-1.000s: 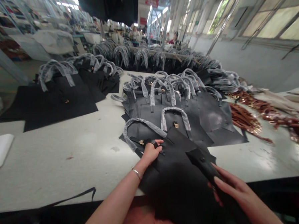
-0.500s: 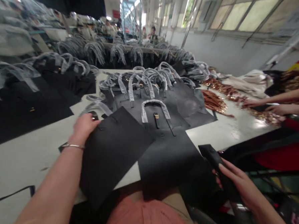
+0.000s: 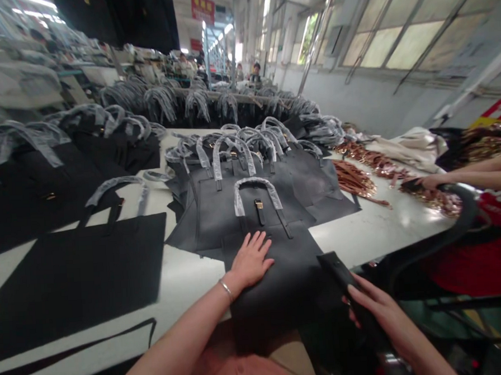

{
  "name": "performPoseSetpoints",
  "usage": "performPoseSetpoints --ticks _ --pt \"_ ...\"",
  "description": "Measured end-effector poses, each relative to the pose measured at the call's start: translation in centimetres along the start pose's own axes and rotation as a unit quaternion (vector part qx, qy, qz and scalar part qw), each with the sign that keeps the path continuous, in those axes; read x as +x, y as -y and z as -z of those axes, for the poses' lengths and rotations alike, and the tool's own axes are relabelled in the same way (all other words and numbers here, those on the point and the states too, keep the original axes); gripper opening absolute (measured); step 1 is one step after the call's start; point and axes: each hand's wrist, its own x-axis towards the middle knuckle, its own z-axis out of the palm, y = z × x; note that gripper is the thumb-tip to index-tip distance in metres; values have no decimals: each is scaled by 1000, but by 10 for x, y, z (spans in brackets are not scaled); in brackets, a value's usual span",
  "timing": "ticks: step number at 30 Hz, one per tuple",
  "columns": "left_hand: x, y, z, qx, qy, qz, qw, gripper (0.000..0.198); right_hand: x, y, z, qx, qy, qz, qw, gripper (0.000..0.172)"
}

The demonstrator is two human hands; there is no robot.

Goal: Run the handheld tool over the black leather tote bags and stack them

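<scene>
My left hand (image 3: 251, 260) lies flat with fingers spread on the top dark grey bag panel (image 3: 280, 264) at the table's near edge. That panel has a wrapped handle (image 3: 256, 191) and a gold clasp. My right hand (image 3: 377, 309) is closed around a narrow black leather piece (image 3: 339, 269) held off the table's edge at the lower right. A black bag panel (image 3: 74, 275) with a wrapped handle lies flat on the table to the left.
Stacks of grey and black bag panels (image 3: 240, 154) with wrapped handles cover the white table (image 3: 387, 225). Brown straps with gold hardware (image 3: 354, 176) lie at the right. Another person's arms (image 3: 477, 178) reach over them from the right edge.
My left hand carried a black panel to the left, let it go on the table, and came back to rest flat on the grey panel. My right hand kept its hold on the black piece.
</scene>
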Motion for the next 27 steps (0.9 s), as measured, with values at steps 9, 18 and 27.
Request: performPoseSetpoints --ticks 9,18,27 --pt "-26 -6 -2 43 35 -45 997 53 67 46 -37 -64 160 -36 984 43" --pt "-27 -8 -1 32 25 -31 999 54 95 80 -49 -114 207 -43 971 31" --pt "-27 -9 2 12 15 -27 999 53 105 85 -57 -122 204 -44 970 29"
